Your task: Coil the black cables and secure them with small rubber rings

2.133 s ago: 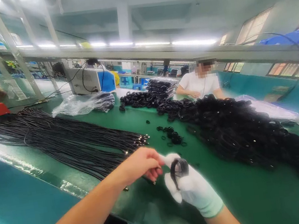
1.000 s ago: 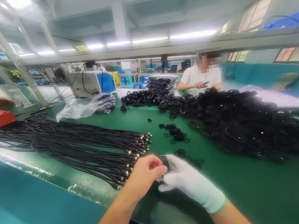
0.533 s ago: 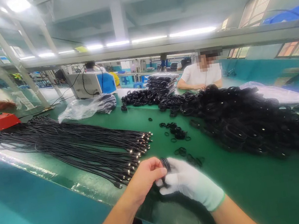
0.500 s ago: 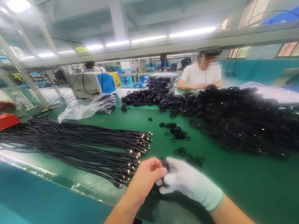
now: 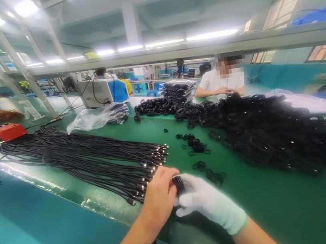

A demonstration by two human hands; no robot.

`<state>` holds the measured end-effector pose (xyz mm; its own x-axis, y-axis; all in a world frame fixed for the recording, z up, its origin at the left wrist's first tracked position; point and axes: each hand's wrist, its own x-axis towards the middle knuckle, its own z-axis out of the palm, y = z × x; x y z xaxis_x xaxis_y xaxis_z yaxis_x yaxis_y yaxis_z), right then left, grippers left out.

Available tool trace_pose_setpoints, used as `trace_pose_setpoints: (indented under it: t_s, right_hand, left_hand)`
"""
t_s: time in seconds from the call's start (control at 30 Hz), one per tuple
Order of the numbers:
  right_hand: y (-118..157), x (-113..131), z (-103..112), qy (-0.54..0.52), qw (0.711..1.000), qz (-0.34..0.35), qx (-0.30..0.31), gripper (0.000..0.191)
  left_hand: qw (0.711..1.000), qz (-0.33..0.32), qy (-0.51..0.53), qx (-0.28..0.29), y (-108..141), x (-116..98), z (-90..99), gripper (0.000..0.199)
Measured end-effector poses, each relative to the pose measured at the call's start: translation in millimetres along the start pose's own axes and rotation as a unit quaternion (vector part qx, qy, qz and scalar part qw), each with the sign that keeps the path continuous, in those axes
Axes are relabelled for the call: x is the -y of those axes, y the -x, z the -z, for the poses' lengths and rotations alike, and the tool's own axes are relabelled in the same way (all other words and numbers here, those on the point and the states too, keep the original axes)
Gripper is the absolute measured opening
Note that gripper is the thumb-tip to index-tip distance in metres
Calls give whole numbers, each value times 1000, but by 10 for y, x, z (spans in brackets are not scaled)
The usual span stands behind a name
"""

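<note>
A small bundle of black cable (image 5: pixel 178 185), wound in tight loops, is between my two hands above the near edge of the green mat. My right hand (image 5: pixel 205 198), in a white glove, is closed around its right side. Bare, my left hand (image 5: pixel 158 195) presses bent fingers against the loops' left side; its fingertips are partly hidden. Left of my hands, many black cables (image 5: pixel 89 158) lie stretched out side by side, metal plugs pointing toward me. Just beyond my hands, small black rings (image 5: pixel 196 144) lie loose on the mat.
A large heap of coiled black cables (image 5: pixel 261 132) covers the right side. Behind stand stacked bagged cables (image 5: pixel 178 89), a clear plastic bag (image 5: pixel 89 118) and a grey-blue machine (image 5: pixel 101 92). A red button box (image 5: pixel 6 131) sits far left. Across the table, a person (image 5: pixel 221 81) works.
My left hand has turned over, its back now more upward and its fingers farther over the coil. The coil has tilted, showing more of its loops. The view has shifted slightly.
</note>
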<state>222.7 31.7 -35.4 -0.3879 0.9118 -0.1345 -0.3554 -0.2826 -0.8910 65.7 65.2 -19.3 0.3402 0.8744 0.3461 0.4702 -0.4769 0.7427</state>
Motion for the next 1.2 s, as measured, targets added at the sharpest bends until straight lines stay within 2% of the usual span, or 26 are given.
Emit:
trace_pose_setpoints:
  t_s: [0.07,0.17,0.33,0.43,0.5,0.57,0.67,0.73,0.77,0.83,0.9,0.93,1.07,1.13,1.2]
  right_hand:
    - [1,-29,-10,-7,1000,11,6,51]
    - [-5,-65,-13,-33,999,10,22,53]
    - [-30,-62,-12,-47,999,14,9,50]
    - [-30,-32,6,-104,994,6,35,42]
    - [-18,-8,22,-158,985,-11,66,38]
    - [-3,16,27,-204,974,-36,95,40]
    - [12,38,2,-210,964,-82,143,48]
    - [12,41,-20,-174,971,-89,140,51]
    - [8,39,-26,-144,980,-76,117,49]
    - [-6,29,-23,-62,997,-30,46,38]
    - [-25,12,-1,-2,1000,9,-8,38]
    - [-34,1,14,5,1000,15,-15,39]
    - [-42,-11,72,-21,1000,18,-13,38]
    - [-18,26,94,51,997,21,-46,41]
    - [24,113,128,196,972,42,-119,47]
  left_hand:
    - [999,-44,-14,-11,7,46,-40,36]
    - [998,-35,17,-51,-3,121,-106,31]
    - [999,-36,25,-23,-129,121,-103,30]
    - [998,-21,39,42,-250,74,40,29]
    - [990,14,97,104,-318,72,180,32]
    - [967,31,184,176,-360,106,305,39]
    - [910,21,299,286,-370,187,382,45]
    - [895,19,320,310,-359,218,367,45]
    - [902,22,305,304,-353,221,351,43]
    - [935,27,234,264,-346,205,316,39]
    - [962,29,167,215,-348,187,279,39]
    - [970,29,153,187,-350,189,255,38]
    - [988,30,152,21,-343,302,113,29]
    - [992,20,115,-55,-324,397,33,25]
    - [994,-6,65,-90,-302,483,-25,21]
